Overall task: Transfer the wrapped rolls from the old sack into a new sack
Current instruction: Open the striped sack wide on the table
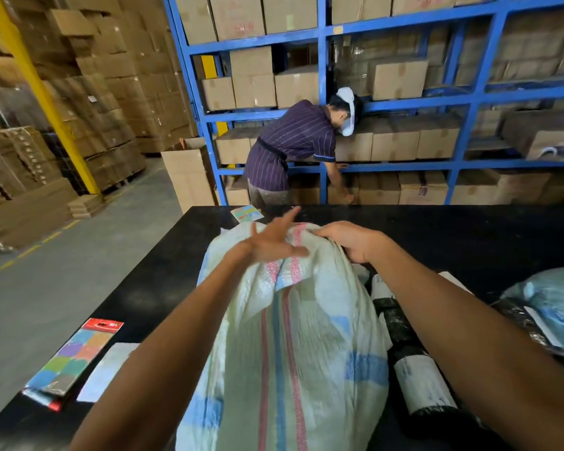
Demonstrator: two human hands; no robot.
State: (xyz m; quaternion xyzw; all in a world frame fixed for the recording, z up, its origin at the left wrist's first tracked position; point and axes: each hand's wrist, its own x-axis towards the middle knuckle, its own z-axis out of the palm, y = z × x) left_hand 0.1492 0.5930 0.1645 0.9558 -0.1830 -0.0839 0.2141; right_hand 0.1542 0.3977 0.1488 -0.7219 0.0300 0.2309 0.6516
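While the right hand (352,240) is gripping the far end of the striped sack (293,336), the left hand (272,240) is hovering over it with fingers spread. The sack is lying on the black tabletop (163,275), wrapped rolls (420,382) lying just beside it.

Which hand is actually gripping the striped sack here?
The right hand: its fingers curl into the far end of the striped sack. The left hand is spread open above it, gripping nothing.

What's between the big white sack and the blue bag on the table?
In the head view, dark wrapped rolls with white labels lie on the black table between the striped white sack and the blue bag. The person's right forearm crosses above them.
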